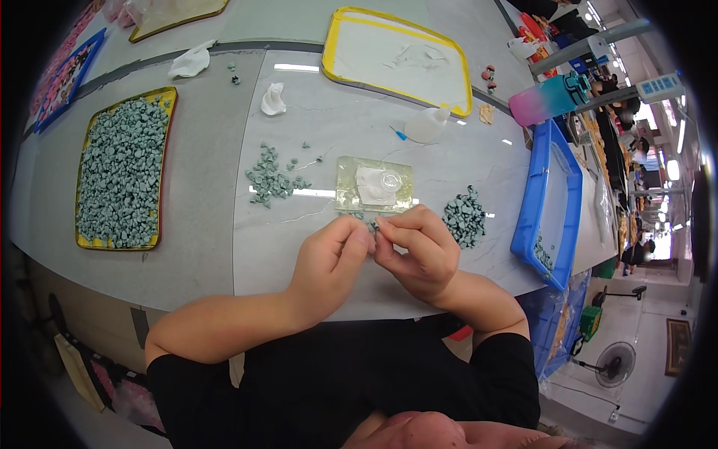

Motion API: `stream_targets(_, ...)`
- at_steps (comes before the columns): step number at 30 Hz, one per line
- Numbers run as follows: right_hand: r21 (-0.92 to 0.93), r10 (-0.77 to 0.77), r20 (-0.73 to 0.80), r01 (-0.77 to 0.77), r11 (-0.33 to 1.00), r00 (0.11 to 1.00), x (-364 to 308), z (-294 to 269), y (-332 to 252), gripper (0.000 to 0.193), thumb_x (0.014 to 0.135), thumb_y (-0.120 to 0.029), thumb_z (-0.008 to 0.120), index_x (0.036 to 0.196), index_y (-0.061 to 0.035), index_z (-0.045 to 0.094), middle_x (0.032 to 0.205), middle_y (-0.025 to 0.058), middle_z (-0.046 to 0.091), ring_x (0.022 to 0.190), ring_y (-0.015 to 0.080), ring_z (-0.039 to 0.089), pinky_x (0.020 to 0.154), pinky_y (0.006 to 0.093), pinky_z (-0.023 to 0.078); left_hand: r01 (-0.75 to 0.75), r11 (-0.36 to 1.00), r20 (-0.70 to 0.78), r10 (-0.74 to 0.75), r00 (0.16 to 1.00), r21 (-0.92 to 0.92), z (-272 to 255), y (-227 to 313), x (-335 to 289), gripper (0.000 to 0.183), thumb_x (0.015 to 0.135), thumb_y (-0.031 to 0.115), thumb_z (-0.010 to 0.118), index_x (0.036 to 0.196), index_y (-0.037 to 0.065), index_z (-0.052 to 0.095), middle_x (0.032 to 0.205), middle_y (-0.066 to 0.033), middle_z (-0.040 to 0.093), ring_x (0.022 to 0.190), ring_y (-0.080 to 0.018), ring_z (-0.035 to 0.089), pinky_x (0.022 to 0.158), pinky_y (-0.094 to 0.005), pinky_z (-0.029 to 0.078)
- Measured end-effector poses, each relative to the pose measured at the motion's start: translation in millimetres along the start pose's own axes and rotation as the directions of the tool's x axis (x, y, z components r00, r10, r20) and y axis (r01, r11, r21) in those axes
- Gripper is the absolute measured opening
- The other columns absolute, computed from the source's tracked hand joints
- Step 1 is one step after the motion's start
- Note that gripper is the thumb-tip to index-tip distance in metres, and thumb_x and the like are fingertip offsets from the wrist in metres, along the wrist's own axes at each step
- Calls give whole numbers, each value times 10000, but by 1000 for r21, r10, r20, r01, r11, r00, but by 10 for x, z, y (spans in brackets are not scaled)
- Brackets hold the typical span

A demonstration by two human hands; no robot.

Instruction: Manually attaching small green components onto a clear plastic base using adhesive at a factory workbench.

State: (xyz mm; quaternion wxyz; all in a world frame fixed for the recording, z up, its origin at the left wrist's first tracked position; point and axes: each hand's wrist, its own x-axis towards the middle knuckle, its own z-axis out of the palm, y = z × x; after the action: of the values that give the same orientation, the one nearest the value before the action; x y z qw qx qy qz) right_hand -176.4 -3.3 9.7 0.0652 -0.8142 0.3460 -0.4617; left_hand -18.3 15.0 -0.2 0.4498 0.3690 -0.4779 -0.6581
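Observation:
Close together at the middle of the table, my left hand [327, 258] and my right hand [424, 251] both have thumb and forefinger pinched. Between their fingertips is a small grey-green piece [375, 224] with dark marks, mostly covered by the fingers. Just beyond them lies a yellowish translucent block [346, 183] with a white crumpled tissue [372, 187] and a small clear round thing [390, 180] on top. A loose pile of similar green pieces [271, 178] spreads to the left of the block. A denser heap of green pieces [465, 218] sits right of my right hand.
At left stands a yellow-rimmed tray [170, 120] full of green pieces. A yellow-rimmed white tray [378, 60] lies at the far side. On the right are a blue bin [526, 224] holding a few pieces and a pink-teal bottle [550, 99]. Another tissue [274, 99] lies beyond the left pile.

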Motion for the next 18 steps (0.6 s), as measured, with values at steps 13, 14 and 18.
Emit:
stream_targets(13, 38, 118, 31, -119, 992, 993, 1, -30, 9, 228, 638, 74, 713, 847, 7, 655, 776, 96, 613, 653, 177, 595, 535, 251, 473, 34, 997, 15, -35, 999, 70, -38, 55, 27, 202, 963, 191, 444, 821, 56, 490, 659, 44, 429, 556, -17, 345, 487, -176, 294)
stream_targets(14, 54, 125, 88, -130, 990, 988, 16, -79, 30, 211, 654, 61, 716, 849, 3, 660, 774, 90, 616, 663, 176, 598, 541, 250, 475, 63, 993, 4, -63, 998, 96, -22, 71, 35, 203, 962, 191, 445, 815, 58, 491, 656, 44, 429, 551, -16, 346, 478, -179, 293)
stream_targets(18, 109, 225, 184, -247, 963, 957, 80, -376, 176, 157, 709, 15, 705, 859, -5, 667, 787, 87, 623, 680, 174, 596, 587, 250, 474, 233, 968, 1, -234, 972, 95, 24, 82, 81, 184, 920, 143, 499, 827, -12, 528, 685, 3, 513, 648, -39, 435, 574, -218, 383)
